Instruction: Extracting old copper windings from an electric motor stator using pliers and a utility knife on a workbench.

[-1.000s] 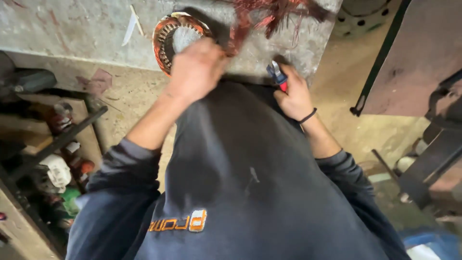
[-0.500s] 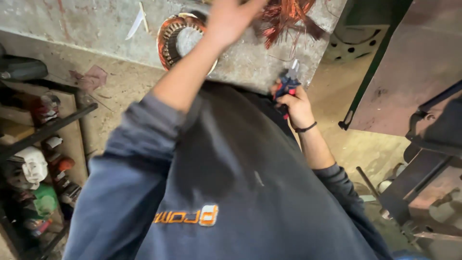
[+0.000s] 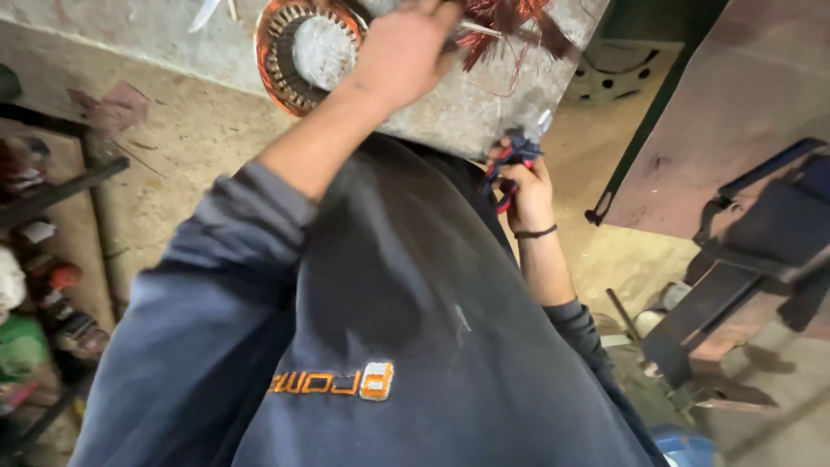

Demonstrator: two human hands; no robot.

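My left hand (image 3: 402, 52) reaches up over a grey concrete slab (image 3: 484, 104) and closes on a bundle of copper wire (image 3: 510, 22) at its top edge. Just left of that hand lies a round motor stator (image 3: 298, 52) with copper windings around its rim. My right hand (image 3: 527, 186) is lower, at the slab's near edge, and grips pliers (image 3: 510, 164) with red and blue handles. A black band sits on that wrist. My dark blue sweatshirt fills the lower middle of the view.
A dark metal rack (image 3: 52, 259) with small cans and clutter stands at the left. A large rusty metal panel (image 3: 735, 112) with a dark frame rises at the right. Metal brackets (image 3: 709, 320) lie on the dusty floor below it.
My left hand has lifted off the stator and moved up and right to the copper wire bundle. My right hand with the pliers has stayed by the slab's edge.
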